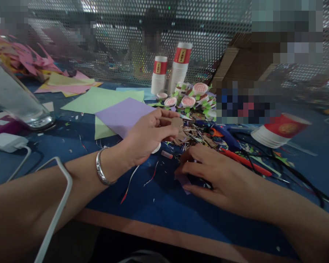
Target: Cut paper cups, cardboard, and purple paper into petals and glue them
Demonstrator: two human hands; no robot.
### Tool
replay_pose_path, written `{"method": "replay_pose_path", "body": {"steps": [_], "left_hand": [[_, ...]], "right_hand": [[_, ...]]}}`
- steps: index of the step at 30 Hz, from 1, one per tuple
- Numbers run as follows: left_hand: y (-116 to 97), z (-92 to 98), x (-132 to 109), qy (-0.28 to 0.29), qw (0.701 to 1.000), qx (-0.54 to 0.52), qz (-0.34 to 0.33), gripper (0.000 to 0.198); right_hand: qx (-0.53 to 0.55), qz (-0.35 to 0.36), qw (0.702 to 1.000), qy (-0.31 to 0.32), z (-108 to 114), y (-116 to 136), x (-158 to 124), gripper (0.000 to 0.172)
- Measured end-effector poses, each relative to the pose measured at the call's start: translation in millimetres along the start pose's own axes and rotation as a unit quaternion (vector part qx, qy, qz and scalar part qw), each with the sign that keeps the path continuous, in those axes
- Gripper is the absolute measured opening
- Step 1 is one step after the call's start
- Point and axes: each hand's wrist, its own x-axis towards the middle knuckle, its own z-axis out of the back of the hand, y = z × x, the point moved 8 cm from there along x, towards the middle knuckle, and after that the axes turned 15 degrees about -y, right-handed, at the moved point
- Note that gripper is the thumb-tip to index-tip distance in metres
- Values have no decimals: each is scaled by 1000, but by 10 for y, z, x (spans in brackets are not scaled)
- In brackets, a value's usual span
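My left hand (150, 133), with a silver bangle at its wrist, pinches a small brown cardboard disc (177, 124) between thumb and fingers above the table. Lower and to the right, my right hand (208, 170) is curled, its fingertips on a small purple paper piece (184, 183) close to the tabletop. A sheet of purple paper (126, 113) lies behind my left hand, on top of green paper (91, 100). Partly covered by my left palm is a small white round piece (156, 148). Cardboard and paper scraps (194, 135) are heaped just beyond both hands.
Stacked paper cups (180, 69) and a pile of small round pieces with green strips (200, 95) stand at the back. A tipped paper cup (281, 130), red-handled tool (246, 162) and black cables (296, 171) lie right. Left are a glass (24, 98) and white charger (8, 142).
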Motion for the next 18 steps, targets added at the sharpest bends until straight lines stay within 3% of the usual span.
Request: {"method": "replay_pose_path", "body": {"steps": [8, 18], "left_hand": [[-8, -17, -17, -1, 1000, -1, 9, 30], [7, -15, -13, 1, 1000, 15, -6, 33]], "right_hand": [[-8, -40, 998, 39, -66, -32, -39, 14], [-12, -58, 998, 38, -67, -52, -49, 16]]}}
